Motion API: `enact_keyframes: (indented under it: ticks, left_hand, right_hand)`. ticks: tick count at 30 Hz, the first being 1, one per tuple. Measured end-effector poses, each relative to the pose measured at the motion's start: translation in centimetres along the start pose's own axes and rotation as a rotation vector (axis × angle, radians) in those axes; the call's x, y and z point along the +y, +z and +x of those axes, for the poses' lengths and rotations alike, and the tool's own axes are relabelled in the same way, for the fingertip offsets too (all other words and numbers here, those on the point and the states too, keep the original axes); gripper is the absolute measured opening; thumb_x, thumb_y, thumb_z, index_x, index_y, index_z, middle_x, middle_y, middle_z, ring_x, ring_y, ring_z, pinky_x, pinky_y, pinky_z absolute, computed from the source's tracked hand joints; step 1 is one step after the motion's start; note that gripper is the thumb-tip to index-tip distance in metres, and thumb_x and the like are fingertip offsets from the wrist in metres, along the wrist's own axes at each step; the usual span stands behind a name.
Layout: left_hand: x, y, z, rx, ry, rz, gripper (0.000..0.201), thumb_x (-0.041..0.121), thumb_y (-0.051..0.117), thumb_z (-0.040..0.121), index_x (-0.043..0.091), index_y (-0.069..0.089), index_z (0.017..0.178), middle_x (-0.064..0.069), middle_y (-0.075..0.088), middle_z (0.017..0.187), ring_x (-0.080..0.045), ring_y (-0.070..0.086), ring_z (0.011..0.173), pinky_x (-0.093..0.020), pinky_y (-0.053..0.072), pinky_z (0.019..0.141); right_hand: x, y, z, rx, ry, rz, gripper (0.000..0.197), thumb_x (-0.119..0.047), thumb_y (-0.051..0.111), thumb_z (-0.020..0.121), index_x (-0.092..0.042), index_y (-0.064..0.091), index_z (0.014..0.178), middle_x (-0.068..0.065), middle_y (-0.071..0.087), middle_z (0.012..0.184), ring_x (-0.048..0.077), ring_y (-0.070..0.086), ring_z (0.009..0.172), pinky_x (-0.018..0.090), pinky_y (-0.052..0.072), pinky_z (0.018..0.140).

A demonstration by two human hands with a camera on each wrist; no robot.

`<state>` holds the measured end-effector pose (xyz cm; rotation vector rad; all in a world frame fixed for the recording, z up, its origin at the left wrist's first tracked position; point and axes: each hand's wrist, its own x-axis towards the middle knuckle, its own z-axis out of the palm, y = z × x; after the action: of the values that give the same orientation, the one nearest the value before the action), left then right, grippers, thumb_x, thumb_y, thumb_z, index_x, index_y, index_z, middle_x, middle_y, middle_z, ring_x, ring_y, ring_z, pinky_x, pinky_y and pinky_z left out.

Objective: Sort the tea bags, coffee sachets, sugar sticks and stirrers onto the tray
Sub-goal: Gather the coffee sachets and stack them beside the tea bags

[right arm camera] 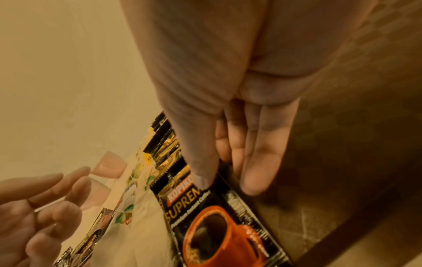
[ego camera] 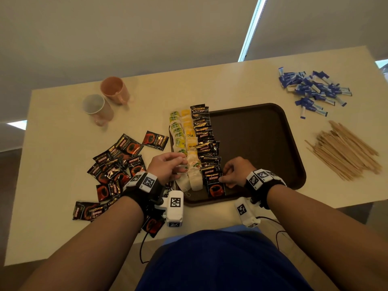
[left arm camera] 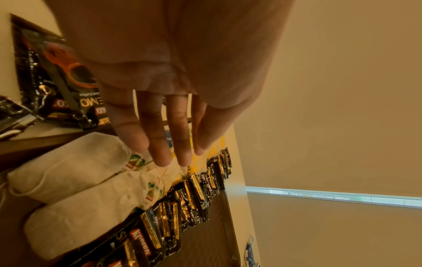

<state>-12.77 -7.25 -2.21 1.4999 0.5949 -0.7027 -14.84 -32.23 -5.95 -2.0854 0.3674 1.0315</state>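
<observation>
The right hand (ego camera: 233,172) is pinching the nearest coffee sachet (ego camera: 215,182) by its right edge, thumb on the printed face and fingers tucked beside it; the sachet is lying at the near end of the sachet row (ego camera: 204,135) on the brown tray (ego camera: 262,143). The left hand (ego camera: 165,168) is hovering over the tea bags (ego camera: 186,148), its fingers relaxed and nearly straight, holding nothing that can be seen; whether the fingertips are touching the bags is unclear.

The tea bags are running in two columns along the tray's 9 o'clock edge, just beside the sachet row. Loose sachets (ego camera: 117,164) are lying scattered on the table (ego camera: 63,127) at 8 o'clock from the tray. Two mugs (ego camera: 105,99) are standing at 10 o'clock, blue sugar sticks (ego camera: 312,89) are heaped at 1 o'clock, and wooden stirrers (ego camera: 344,150) are piled at 3 o'clock, well apart from both hands.

The right wrist view is showing the thumb (right arm camera: 200,169) pressing the sachet's top band, hidden from the head camera. The left wrist view is showing fingers (left arm camera: 160,144) spread with gaps above the paper tea bags.
</observation>
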Motion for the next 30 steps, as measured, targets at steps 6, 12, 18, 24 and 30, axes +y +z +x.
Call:
enact_keyframes:
  ticks: [6,12,18,24,30]
  left_hand:
    - [0.1,-0.1,-0.5,0.007,-0.003,-0.035,0.015,0.008,0.058,0.098,0.009,0.07,0.107,-0.006,0.073,0.09,-0.014,0.065,0.067,-0.022,0.052,0.056]
    - [0.1,-0.3,-0.4,0.014,-0.006,-0.025,0.016,0.009,0.058,0.098,0.008,0.07,0.109,-0.006,0.073,0.092,-0.013,0.066,0.067,-0.021,0.053,0.054]
    - [0.1,-0.7,-0.4,0.025,0.003,-0.034,0.014,0.01,0.058,0.098,0.012,0.071,0.103,-0.007,0.074,0.094,-0.014,0.067,0.068,-0.024,0.052,0.057]
    - [0.1,-1.5,-0.2,0.034,-0.002,-0.054,0.013,0.01,0.059,0.098,0.011,0.07,0.104,-0.008,0.074,0.094,-0.014,0.067,0.069,-0.026,0.052,0.06]
    - [0.2,-1.9,-0.1,0.054,0.001,-0.053,0.012,0.01,0.06,0.097,0.013,0.071,0.1,-0.007,0.075,0.093,-0.014,0.067,0.067,-0.025,0.052,0.058]
  right_hand:
    - [-0.2,0.2,-0.1,0.018,-0.018,0.009,0.022,-0.024,0.08,0.079,-0.014,0.067,0.094,0.006,0.075,0.082,0.016,0.074,0.071,0.038,0.062,0.075]
    - [-0.9,0.1,-0.4,0.066,-0.089,-0.073,0.026,-0.035,0.075,0.084,-0.014,0.068,0.097,0.004,0.075,0.081,0.017,0.074,0.07,0.035,0.061,0.074]
    - [-1.6,-0.6,-0.3,0.081,-0.097,-0.123,0.023,-0.039,0.064,0.092,-0.018,0.07,0.099,0.002,0.074,0.083,0.015,0.072,0.072,0.03,0.06,0.072]
    - [-2.7,-1.1,0.3,0.198,-0.066,-0.17,0.031,-0.018,0.059,0.095,-0.012,0.065,0.124,0.009,0.071,0.11,0.021,0.07,0.093,0.036,0.058,0.086]
    - [-4.1,-1.2,0.8,0.171,-0.057,-0.177,0.044,-0.013,0.057,0.094,-0.015,0.054,0.138,0.009,0.062,0.129,0.024,0.063,0.111,0.037,0.053,0.096]
